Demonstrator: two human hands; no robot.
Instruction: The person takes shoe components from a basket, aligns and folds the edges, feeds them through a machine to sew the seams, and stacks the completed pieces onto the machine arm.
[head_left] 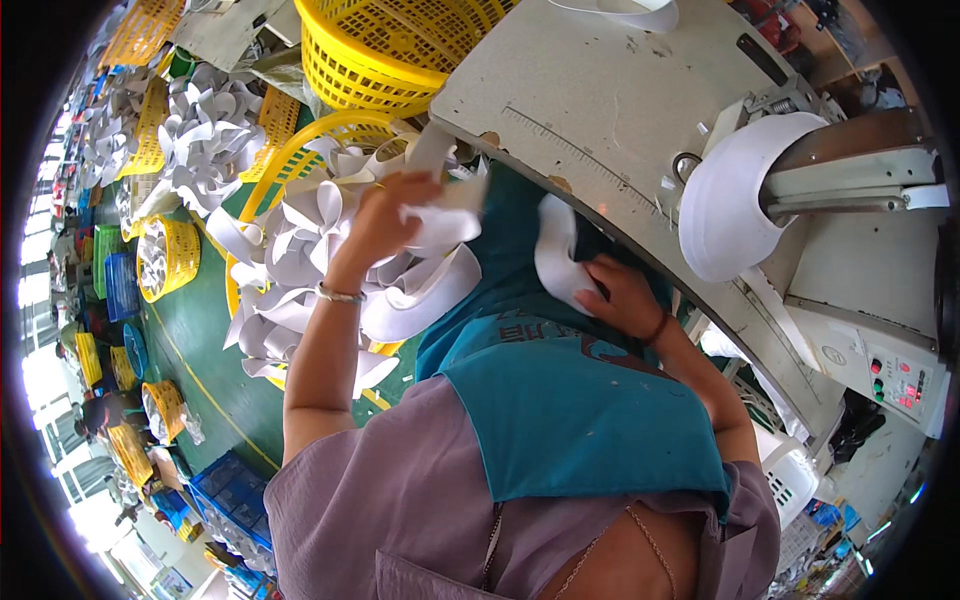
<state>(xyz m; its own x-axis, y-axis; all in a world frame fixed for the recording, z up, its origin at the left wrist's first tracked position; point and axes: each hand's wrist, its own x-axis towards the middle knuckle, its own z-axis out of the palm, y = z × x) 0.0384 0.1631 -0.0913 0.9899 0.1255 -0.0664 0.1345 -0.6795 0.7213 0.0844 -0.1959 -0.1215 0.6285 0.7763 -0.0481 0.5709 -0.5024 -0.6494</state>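
My right hand [625, 298] is closed on the lower end of a white curved strip [556, 245], held over my lap by the table edge. My left hand [392, 215] is over a yellow basket [252, 205] heaped with white curved pieces [310, 215]. Its fingers are smeared by motion, and a blurred pale piece [462, 195] shows beside them; whether they grip it is unclear. To the right, a wide white curved piece [735, 195] sits around the arm of a machine [860, 180].
The machine's pale table [600, 95] has a ruler scale along its near edge and a white band [640, 12] at the far side. A control panel [895, 385] is at right. Another yellow basket [375, 65] stands behind. More filled baskets [168, 258] line the green floor at left.
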